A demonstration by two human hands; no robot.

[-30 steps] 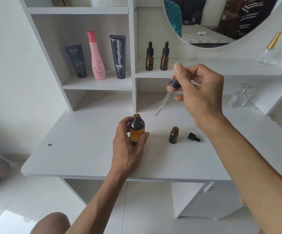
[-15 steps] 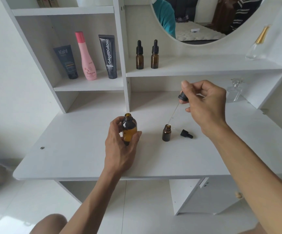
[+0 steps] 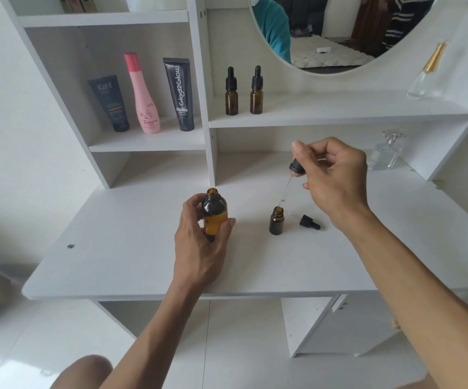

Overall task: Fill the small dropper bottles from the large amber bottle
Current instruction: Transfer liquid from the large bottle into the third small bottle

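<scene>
The large amber bottle [image 3: 214, 213] stands open on the white desk [image 3: 131, 256], and my left hand [image 3: 202, 242] grips it round its body. To its right stands a small amber dropper bottle [image 3: 276, 221], uncapped. My right hand [image 3: 332, 178] pinches the black bulb of a glass dropper [image 3: 288, 183], whose tip hangs just above the small bottle's mouth. A small black dropper cap [image 3: 309, 222] lies on the desk right of that bottle. Two capped small dropper bottles [image 3: 231, 92] [image 3: 256, 91] stand on the shelf behind.
On the left shelf stand a dark tube [image 3: 110, 103], a pink bottle [image 3: 143, 94] and a black tube [image 3: 181, 94]. A clear glass perfume bottle [image 3: 385, 153] sits at the back right, another [image 3: 426, 71] on the upper shelf. A round mirror [image 3: 336, 32] hangs above.
My right hand carried the dropper from near the large bottle over to the small open bottle; its tip now hangs just above the mouth. My left hand kept its hold.
</scene>
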